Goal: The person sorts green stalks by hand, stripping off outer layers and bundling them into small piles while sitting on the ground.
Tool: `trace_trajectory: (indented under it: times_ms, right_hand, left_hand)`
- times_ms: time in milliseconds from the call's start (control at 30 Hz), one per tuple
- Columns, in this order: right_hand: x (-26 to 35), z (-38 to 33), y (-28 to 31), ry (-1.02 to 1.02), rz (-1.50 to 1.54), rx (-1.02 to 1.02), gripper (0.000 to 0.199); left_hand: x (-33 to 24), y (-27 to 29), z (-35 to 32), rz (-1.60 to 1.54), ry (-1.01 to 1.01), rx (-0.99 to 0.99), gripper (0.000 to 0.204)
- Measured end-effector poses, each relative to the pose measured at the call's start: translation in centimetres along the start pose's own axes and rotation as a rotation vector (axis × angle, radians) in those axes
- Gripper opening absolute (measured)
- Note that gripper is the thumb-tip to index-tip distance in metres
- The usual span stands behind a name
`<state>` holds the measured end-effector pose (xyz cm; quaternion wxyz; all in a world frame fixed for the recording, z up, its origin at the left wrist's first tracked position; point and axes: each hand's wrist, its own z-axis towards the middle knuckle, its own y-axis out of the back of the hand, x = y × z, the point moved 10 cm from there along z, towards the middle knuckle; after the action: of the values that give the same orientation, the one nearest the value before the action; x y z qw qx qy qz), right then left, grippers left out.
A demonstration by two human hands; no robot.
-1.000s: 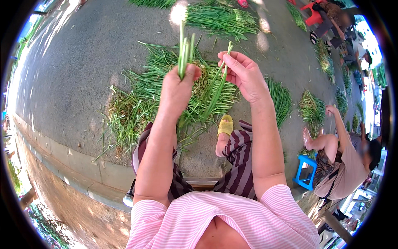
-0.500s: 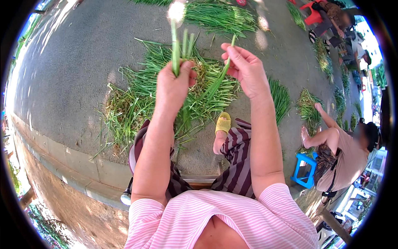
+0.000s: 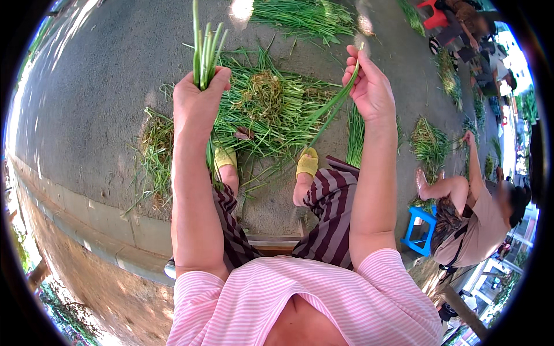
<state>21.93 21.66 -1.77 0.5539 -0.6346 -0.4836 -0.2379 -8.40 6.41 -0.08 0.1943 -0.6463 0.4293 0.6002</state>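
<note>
The left hand (image 3: 199, 104) is closed round a small upright bunch of green stalks (image 3: 206, 55), and well apart, the right hand (image 3: 369, 83) pinches the pale end of a long green blade (image 3: 337, 104) trailing down and leftward. Below them, a loose heap of stalks (image 3: 288, 109) lies on grey pavement (image 3: 115, 98), near two yellow slippers (image 3: 307, 163). Beyond lies another green pile (image 3: 303, 18), and off to the right, a person (image 3: 479, 230) by a blue stool (image 3: 425, 249).

Gap btwn L hand (image 3: 199, 102) & R hand (image 3: 372, 89) free over stalk pile (image 3: 274, 112); trailing leaves (image 3: 339, 97) cut its R side. Pavement (image 3: 104, 109) far L open. Near: yellow slippers (image 3: 307, 162), trousers (image 3: 334, 199) block; R: blue stool (image 3: 422, 214).
</note>
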Motion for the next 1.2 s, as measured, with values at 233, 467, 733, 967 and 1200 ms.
trace_trajectory:
  times_ms: [233,467,733,967,1200]
  right_hand:
    - [-0.3,0.1,-0.4,-0.014,-0.034,0.048,0.029]
    - [-0.4,0.0,-0.9,-0.018,-0.040,0.080,0.029]
    - [-0.6,0.1,-0.9,-0.024,0.003,0.112,0.030]
    - [-0.7,0.1,-1.2,-0.033,0.013,0.146,0.031]
    - [-1.1,-1.0,-3.0,-0.028,-0.093,0.159,0.032]
  left_hand:
    - [0.0,-2.2,-0.5,-0.005,-0.007,0.156,0.020]
    - [0.4,-3.9,-1.0,0.008,0.006,0.254,0.022]
    - [1.0,-8.0,-3.4,-0.090,0.089,0.472,0.020]
    - [0.9,-10.1,-5.0,-0.419,0.215,0.651,0.025]
    - [0.7,-10.9,-5.5,-0.607,0.278,0.731,0.031]
